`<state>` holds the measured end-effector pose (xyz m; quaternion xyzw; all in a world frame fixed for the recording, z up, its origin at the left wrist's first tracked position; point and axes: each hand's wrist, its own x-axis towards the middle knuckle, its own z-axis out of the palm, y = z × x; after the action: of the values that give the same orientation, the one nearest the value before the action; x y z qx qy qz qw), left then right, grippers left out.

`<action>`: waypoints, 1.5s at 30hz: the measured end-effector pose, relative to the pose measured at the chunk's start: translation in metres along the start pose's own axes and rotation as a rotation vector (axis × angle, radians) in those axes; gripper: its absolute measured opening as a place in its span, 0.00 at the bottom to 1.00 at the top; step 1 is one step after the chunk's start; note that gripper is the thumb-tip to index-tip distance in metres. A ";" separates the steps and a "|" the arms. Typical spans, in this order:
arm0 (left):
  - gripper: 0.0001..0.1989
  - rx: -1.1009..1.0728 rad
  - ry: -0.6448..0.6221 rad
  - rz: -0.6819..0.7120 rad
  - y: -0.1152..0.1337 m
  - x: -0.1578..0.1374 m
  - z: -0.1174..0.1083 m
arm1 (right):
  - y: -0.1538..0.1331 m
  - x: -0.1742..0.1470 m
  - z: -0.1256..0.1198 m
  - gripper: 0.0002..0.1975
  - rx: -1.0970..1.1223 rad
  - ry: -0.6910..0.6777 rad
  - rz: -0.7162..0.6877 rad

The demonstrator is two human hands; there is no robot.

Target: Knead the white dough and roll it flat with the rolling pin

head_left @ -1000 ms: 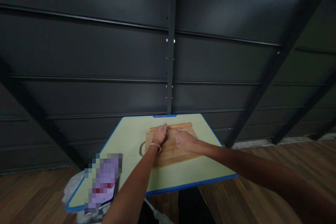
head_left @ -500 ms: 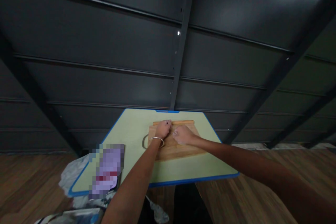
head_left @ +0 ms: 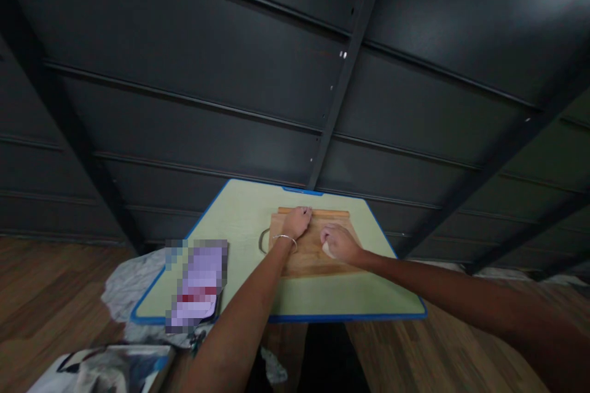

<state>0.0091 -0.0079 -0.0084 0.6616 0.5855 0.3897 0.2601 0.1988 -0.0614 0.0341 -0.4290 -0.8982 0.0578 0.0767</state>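
Note:
A wooden board lies on the low table, with a metal loop handle at its left edge. Along its far edge runs a round wooden stick, like a rolling pin. My left hand, with a bracelet at the wrist, is closed at the stick's left part; its fingertips are hidden, so whether it grips the stick is unclear. On the board's right half, my right hand curls around a pale lump of dough, which shows below its fingers.
The pale green table has a blue rim. At its left lies a blurred purple packet. Crumpled pale plastic and a tray of items sit lower left. A dark panelled wall stands behind the table.
My right hand has shifted right, away from my left hand, and the pale lump now shows under it. My left hand stays by the stick. The whole view has tilted slightly.

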 end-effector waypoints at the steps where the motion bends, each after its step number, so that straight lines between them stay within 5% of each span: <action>1: 0.25 0.000 0.001 -0.001 0.001 -0.001 0.000 | -0.001 0.001 -0.001 0.12 -0.021 -0.006 -0.023; 11: 0.23 0.055 -0.005 -0.019 0.012 -0.008 -0.003 | -0.014 0.002 -0.005 0.09 -0.361 -0.164 -0.210; 19: 0.28 0.013 0.001 0.039 0.019 0.004 0.011 | -0.015 -0.003 -0.013 0.18 -0.372 -0.226 -0.317; 24: 0.29 -0.029 0.042 0.029 0.005 0.000 0.007 | -0.021 0.004 0.000 0.18 -0.300 -0.212 -0.360; 29: 0.27 -0.054 0.046 -0.010 -0.005 0.002 0.001 | -0.021 0.013 0.010 0.27 -0.204 -0.008 -0.336; 36: 0.26 -0.088 0.095 -0.035 -0.007 0.001 0.002 | 0.004 0.018 -0.031 0.41 -0.087 -0.380 -0.352; 39: 0.26 -0.093 0.092 -0.042 -0.008 0.000 0.000 | 0.018 0.020 -0.040 0.28 0.009 -0.467 -0.355; 41: 0.26 -0.105 0.082 -0.054 -0.009 0.000 -0.002 | 0.026 0.016 -0.039 0.22 0.064 -0.432 -0.343; 45: 0.27 -0.111 0.059 -0.062 -0.008 0.002 -0.002 | 0.040 -0.004 -0.029 0.31 0.184 -0.192 -0.244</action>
<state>0.0030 -0.0045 -0.0127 0.6157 0.5908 0.4327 0.2909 0.2371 -0.0381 0.0553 -0.3007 -0.9376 0.1708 0.0361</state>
